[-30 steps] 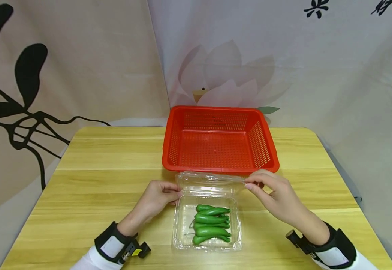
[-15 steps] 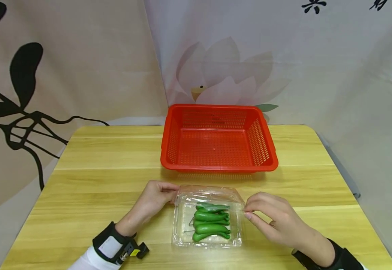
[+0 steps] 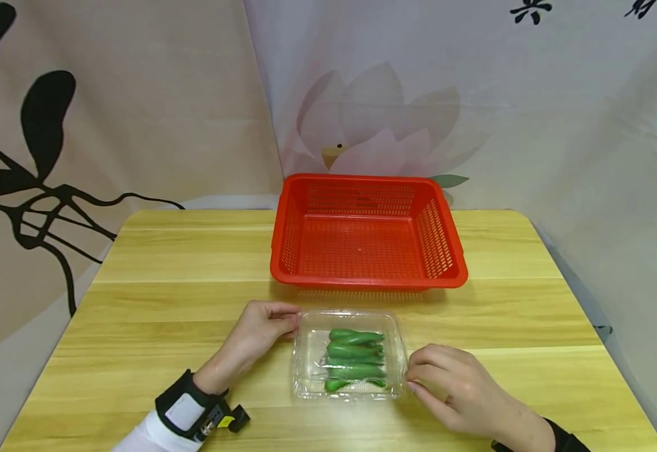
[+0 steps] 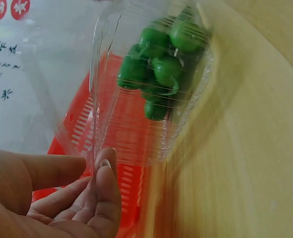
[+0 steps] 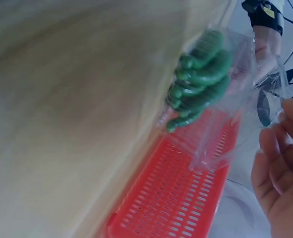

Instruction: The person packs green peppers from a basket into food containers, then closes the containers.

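Note:
Several green peppers lie stacked side by side in a clear plastic clamshell box; its hinged lid is down over them in the head view. At the box's back left corner, my left hand pinches the rim between thumb and fingers, also plain in the left wrist view. My right hand pinches the lid's right edge near the front corner. In the right wrist view the lid still stands at an angle above the peppers, its edge at the right fingertips. Whether the front edges meet cannot be told.
A red perforated plastic basket stands behind the box on the wooden table, with nothing visible in it. A printed cloth backdrop hangs behind the table.
My right hand has brought the lid forward and down from its raised position over the peppers. My left hand has kept its pinch on the back left corner.

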Tool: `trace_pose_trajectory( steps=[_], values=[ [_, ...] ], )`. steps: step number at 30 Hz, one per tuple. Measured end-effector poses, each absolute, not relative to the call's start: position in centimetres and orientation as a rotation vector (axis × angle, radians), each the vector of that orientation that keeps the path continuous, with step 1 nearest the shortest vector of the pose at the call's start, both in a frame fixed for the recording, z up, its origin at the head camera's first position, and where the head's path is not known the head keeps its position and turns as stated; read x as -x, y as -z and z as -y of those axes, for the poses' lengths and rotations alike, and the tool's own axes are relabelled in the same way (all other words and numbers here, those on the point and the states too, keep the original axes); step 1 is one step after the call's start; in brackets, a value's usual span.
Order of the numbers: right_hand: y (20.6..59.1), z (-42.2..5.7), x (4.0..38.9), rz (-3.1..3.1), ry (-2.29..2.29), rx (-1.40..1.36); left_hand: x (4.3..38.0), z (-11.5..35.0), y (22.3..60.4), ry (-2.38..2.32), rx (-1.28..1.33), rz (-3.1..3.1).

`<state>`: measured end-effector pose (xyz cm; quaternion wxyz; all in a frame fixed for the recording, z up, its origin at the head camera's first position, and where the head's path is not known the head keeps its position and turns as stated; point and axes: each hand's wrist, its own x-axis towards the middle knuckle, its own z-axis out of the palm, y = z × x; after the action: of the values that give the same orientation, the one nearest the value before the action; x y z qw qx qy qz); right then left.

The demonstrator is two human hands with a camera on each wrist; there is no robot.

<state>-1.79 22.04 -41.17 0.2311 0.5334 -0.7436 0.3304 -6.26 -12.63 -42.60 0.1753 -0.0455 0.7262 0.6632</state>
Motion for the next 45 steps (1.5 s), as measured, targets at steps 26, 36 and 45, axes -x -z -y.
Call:
trace_pose_trajectory(
  steps=[26, 36, 45],
  values=[
    [44.0, -23.0, 0.8, 2.304, -0.71, -1.409, 0.8, 14.1, 42.5, -1.738, 0.026, -1.783],
    [44.1, -23.0, 0.5, 2.34, -0.725, -1.37, 0.7, 13.8, 42.9, -1.775, 0.063, -1.668],
    [43.1, -23.5, -0.4, 2.606, -1.313, -0.856, 0.7, 13.7, 43.1, -1.773, 0.071, -1.673]
  ],
)
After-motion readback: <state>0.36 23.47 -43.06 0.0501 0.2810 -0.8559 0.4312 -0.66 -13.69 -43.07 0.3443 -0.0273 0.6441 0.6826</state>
